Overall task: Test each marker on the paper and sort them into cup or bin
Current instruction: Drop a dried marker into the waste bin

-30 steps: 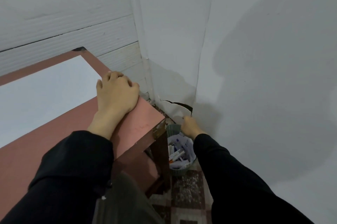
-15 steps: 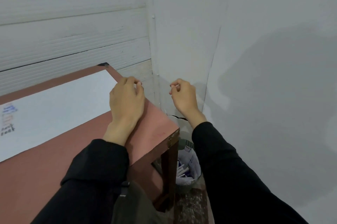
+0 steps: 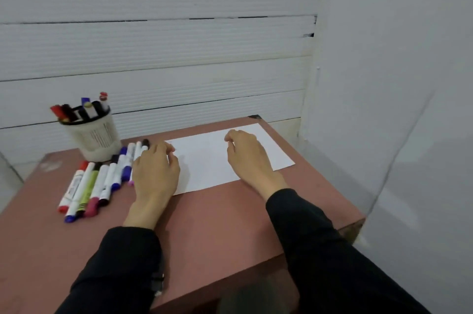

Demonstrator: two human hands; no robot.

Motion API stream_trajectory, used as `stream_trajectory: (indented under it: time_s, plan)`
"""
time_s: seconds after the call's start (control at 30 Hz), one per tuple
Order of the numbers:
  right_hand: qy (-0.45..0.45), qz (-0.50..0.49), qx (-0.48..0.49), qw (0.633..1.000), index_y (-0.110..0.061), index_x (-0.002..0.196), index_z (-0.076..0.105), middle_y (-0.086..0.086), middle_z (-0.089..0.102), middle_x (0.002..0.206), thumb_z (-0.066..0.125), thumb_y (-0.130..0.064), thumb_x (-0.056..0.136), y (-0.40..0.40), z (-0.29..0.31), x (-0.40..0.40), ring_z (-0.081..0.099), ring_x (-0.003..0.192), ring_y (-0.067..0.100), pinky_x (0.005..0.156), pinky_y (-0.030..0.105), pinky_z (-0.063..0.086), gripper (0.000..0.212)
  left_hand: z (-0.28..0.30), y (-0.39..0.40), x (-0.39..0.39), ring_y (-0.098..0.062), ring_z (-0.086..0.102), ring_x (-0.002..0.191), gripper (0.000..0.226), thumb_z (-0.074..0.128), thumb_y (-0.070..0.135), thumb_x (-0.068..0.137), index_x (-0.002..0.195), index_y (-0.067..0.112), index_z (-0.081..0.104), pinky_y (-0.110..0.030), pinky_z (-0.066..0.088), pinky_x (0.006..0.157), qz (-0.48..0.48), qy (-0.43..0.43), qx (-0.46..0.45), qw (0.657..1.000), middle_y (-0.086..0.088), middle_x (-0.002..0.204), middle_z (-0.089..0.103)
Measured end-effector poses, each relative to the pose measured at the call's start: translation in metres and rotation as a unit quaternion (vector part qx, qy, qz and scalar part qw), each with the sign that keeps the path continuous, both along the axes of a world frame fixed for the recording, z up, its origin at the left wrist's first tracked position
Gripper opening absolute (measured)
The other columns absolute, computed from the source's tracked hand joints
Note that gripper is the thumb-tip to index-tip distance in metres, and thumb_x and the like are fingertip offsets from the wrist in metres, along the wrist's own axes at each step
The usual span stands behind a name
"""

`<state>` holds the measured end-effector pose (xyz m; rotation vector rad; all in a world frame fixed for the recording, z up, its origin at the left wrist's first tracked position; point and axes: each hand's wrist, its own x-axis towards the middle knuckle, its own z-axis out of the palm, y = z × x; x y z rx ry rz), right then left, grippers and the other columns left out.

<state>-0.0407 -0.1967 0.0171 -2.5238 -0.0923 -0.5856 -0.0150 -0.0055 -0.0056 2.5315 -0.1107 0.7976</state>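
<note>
Reddish-brown table (image 3: 217, 224) with a white paper (image 3: 204, 160) lying flat on it. Left hand (image 3: 156, 173) sits at the paper's left edge, fingers loosely curled, holding nothing; right hand (image 3: 247, 157) rests on the paper, same deal. White cup (image 3: 93, 137) with markers stands back left, and a row of loose markers (image 3: 97, 183) lies just beside the left hand.

Both hands (image 3: 202, 165) (empty) over paper (image 3: 204, 160), markers (image 3: 97, 180) beside cup (image 3: 93, 134)

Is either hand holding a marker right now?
No: the left hand and right hand both rest on the paper with nothing in them; the markers lie on the table.
</note>
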Motion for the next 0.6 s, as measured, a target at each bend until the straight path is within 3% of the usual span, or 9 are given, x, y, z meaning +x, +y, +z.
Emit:
stream_trajectory:
  time_s: [0.1, 0.23, 0.4, 0.6]
  plan:
    - [0.027, 0.028, -0.041, 0.998, -0.007, 0.128, 0.055, 0.008, 0.058, 0.126, 0.041, -0.005, 0.097, 0.036, -0.017, 0.014, 0.052, 0.116, 0.027, 0.094, 0.033, 0.041, 0.034, -0.001, 0.041, -0.004, -0.036, 0.055, 0.093, 0.019, 0.049, 0.013, 0.092, 0.102, 0.006, 0.063, -0.044, 0.043, 0.075, 0.041, 0.015, 0.045, 0.998, -0.016, 0.104, 0.063]
    - [0.058, 0.036, -0.091, 0.994, -0.005, 0.130, 0.052, 0.008, 0.052, 0.136, 0.041, -0.017, 0.100, 0.061, -0.030, 0.029, 0.043, 0.128, 0.025, 0.104, 0.036, 0.034, 0.035, -0.002, 0.061, -0.005, -0.031, 0.053, 0.104, 0.025, 0.051, 0.019, 0.092, 0.111, 0.006, 0.061, -0.041, 0.043, 0.083, 0.068, 0.038, 0.073, 0.994, -0.014, 0.113, 0.060]
    - [0.086, 0.041, -0.102, 0.990, -0.008, 0.133, 0.049, 0.007, 0.052, 0.135, 0.038, -0.026, 0.101, 0.071, -0.036, 0.040, 0.046, 0.124, 0.025, 0.105, 0.035, 0.031, 0.038, -0.009, 0.062, 0.009, -0.030, 0.049, 0.111, 0.042, 0.050, 0.043, 0.090, 0.111, 0.008, 0.061, -0.043, 0.043, 0.095, 0.120, 0.064, 0.135, 0.982, -0.012, 0.119, 0.056]
    - [0.095, 0.049, -0.114, 0.988, -0.014, 0.136, 0.047, 0.004, 0.049, 0.139, 0.038, -0.030, 0.101, 0.066, -0.038, 0.052, 0.044, 0.125, 0.023, 0.107, 0.036, 0.029, 0.039, -0.014, 0.058, 0.017, -0.033, 0.047, 0.113, 0.045, 0.048, 0.040, 0.088, 0.109, 0.003, 0.062, -0.045, 0.038, 0.099, 0.142, 0.052, 0.172, 0.973, -0.016, 0.119, 0.057]
